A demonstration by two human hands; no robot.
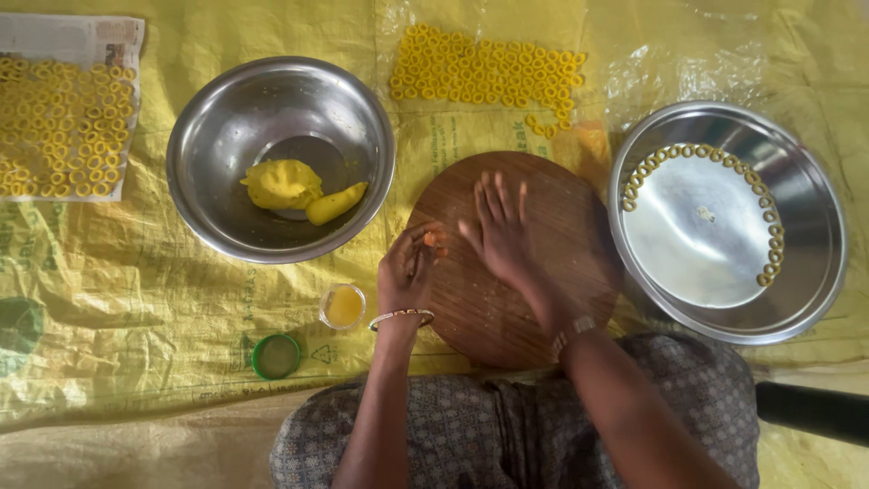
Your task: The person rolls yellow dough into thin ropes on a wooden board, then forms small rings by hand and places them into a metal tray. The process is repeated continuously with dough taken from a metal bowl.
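Right hand [500, 228] pressed flat, fingers spread, on the round wooden board [561, 272], as for rolling dough beneath. Left hand [407, 272] curled, grip pinched on an orange bit at the board's edge. Dough lump [282, 183] kept in the steel bowl [217, 136]; finished rings [697, 152] lining the tray [815, 272].

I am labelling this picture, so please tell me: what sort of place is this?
Probably a home floor used for making snacks: a yellow plastic sheet covers the ground, with a round wooden board, a steel bowl of yellow dough and rows of small dough rings.
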